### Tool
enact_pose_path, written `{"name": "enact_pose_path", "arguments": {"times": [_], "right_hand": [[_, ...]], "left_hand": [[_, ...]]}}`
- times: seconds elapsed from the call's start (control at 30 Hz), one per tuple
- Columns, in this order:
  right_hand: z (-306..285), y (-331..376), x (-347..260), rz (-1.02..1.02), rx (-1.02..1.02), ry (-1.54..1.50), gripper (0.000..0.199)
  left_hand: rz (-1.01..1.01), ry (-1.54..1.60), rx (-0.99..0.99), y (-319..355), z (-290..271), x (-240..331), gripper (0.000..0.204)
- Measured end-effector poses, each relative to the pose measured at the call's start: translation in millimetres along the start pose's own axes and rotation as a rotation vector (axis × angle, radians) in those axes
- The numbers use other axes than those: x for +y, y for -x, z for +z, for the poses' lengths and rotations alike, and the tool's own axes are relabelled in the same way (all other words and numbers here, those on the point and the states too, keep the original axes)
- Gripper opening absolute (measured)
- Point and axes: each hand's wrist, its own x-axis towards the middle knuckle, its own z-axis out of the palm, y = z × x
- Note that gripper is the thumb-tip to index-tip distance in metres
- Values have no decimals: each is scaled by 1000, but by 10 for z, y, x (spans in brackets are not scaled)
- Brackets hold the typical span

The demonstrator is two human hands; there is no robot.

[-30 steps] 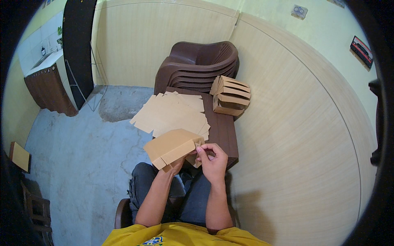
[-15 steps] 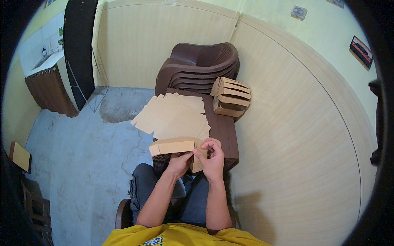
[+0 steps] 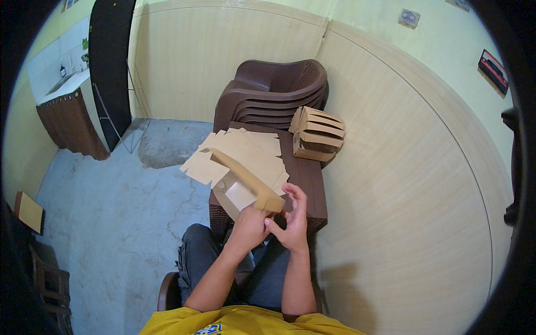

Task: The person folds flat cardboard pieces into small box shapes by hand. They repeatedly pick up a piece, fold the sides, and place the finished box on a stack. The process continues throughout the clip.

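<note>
A partly folded brown cardboard box [image 3: 247,177] is tilted above the near end of the table, its paler inside showing. My left hand [image 3: 250,228] is closed on the near corner of this box, its fingertips partly hidden behind the cardboard. Just to the right is my right hand [image 3: 293,220], fingers stretched upward and apart. Its thumb comes close to the left hand's fingers at the box corner; whether it touches the cardboard I cannot tell. Beyond the box, flat cut cardboard blanks [image 3: 258,146] lie in a loose, fanned pile.
Folded cardboard boxes [image 3: 318,135] are stacked at the far right of the brown table [image 3: 306,184]. Stacked brown plastic chairs [image 3: 271,92] stand behind it. A wood-panelled wall [image 3: 402,184] rises on the right. Bluish concrete floor [image 3: 123,223] extends to the left.
The box has been turned and tilted, its long wall now slanting from far left to near right and its inside visible. The right hand's fingers have straightened away from the cardboard.
</note>
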Motion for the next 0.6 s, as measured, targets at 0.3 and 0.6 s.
{"name": "enact_pose_path", "arguments": {"times": [0.3,0.6], "right_hand": [[-9,-17,86,207,25,-74,57],[45,-73,172,222,332,33,43]], "left_hand": [[-116,-372,-169,118,20,123,15],[-105,-398,-356,206,71,161,17]]}}
